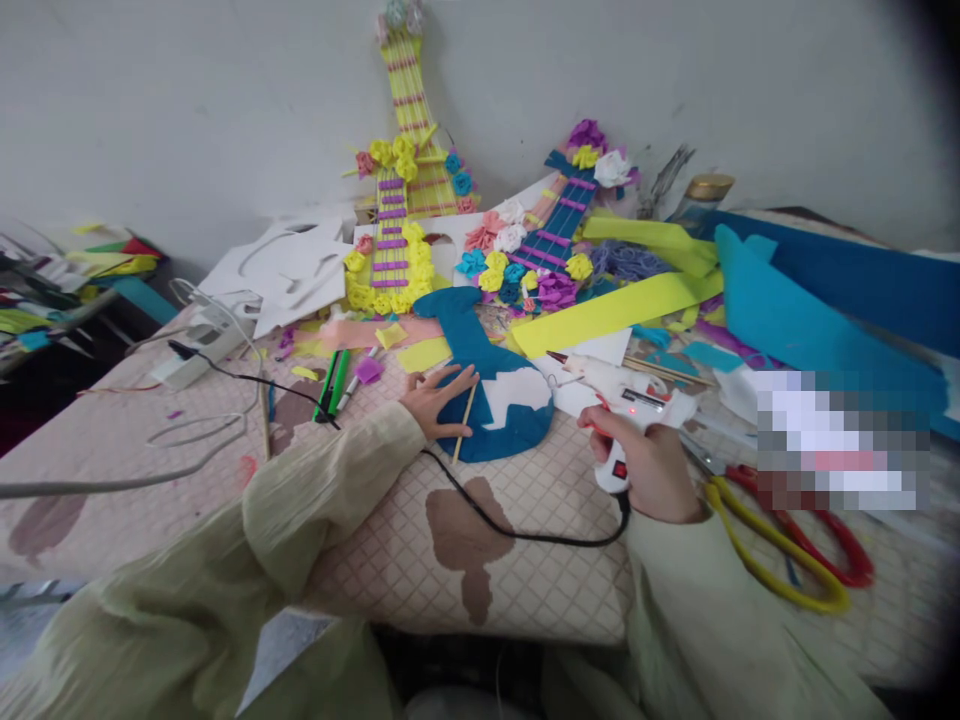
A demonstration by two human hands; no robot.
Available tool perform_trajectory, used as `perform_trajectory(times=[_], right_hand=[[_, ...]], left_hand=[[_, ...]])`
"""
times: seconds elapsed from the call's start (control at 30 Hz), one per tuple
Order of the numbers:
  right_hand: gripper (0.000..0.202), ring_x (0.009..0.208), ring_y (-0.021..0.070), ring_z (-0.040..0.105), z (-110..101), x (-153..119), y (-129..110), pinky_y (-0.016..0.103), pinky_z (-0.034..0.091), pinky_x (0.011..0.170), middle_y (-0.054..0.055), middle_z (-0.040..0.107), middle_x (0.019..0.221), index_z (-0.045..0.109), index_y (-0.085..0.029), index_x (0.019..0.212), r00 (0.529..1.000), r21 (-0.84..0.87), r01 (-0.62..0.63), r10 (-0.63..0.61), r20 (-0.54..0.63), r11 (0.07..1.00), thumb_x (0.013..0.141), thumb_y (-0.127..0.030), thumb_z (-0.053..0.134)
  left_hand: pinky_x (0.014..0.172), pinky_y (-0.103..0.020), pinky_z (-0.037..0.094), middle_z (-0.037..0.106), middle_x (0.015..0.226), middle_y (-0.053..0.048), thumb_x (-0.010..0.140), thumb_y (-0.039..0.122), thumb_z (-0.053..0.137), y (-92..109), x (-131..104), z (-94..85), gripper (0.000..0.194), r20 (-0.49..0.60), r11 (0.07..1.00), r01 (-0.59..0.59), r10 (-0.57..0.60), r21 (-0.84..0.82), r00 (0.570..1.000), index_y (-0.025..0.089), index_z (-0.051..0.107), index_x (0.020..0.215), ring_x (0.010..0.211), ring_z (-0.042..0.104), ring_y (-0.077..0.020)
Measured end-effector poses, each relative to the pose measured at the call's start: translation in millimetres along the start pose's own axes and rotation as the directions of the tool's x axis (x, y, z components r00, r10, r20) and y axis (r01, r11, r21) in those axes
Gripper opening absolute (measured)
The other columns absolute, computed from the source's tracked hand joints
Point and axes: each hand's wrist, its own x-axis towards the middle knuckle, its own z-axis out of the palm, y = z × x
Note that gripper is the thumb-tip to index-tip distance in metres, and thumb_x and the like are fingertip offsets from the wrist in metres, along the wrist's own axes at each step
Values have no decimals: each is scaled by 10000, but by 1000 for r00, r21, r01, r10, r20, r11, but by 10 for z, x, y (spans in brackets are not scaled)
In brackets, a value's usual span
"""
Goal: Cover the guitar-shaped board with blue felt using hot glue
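Note:
A dark blue guitar-shaped paper cutout [525, 425] lies on the table, with a white patch [517, 390] showing on its body. My left hand [441, 405] rests on the cutout's left side, fingers spread. A thin wooden stick [466, 412] lies slanted under its fingertips, touched but not gripped. My right hand [656, 470] is wrapped round the handle of a white hot glue gun [611, 378], with a finger at the orange trigger. The gun's nozzle points left, above and apart from the cutout. A black cord runs from its handle across the table.
Decorated paper guitars [390, 230] lean at the wall. Large scissors [787, 540] lie right of my right hand. A green utility knife [337, 382] and a power strip [202, 345] are on the left. Yellow crepe paper [615, 312] and blue sheets [817, 310] lie behind.

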Motion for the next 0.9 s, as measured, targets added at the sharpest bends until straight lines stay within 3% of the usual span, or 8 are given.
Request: perform_trajectory(times=[0.37,0.6,0.9], right_hand=[[220,368,73,372,12,7,13,210,262,367,-44,428,363,574,-147,566,1000,-12,15,-15,-8,1000,665,-342,601],[206,365,73,375,-2,0,0,207,260,360,-45,432,361,573,-147,560,1000,24,9,-9,-11,1000,649,-328,611],[204,367,74,379,12,2,-11,209,248,356,-41,433,368,575,-141,581,1000,30,30,-30,-1,999,642,-333,607]], left_hand=[[921,-417,223,358,1387,-138,753,695,306,125,75,109,874,-9,996,-59,60,62,998,174,61,1410,1305,218,-289],[980,-423,208,247,1427,-184,736,724,224,223,124,192,916,-17,994,-95,96,55,995,141,19,1412,1261,333,-284],[1002,-436,176,279,1406,-208,722,732,191,231,121,219,942,-41,990,-117,121,81,992,109,19,1408,1247,369,-280]])
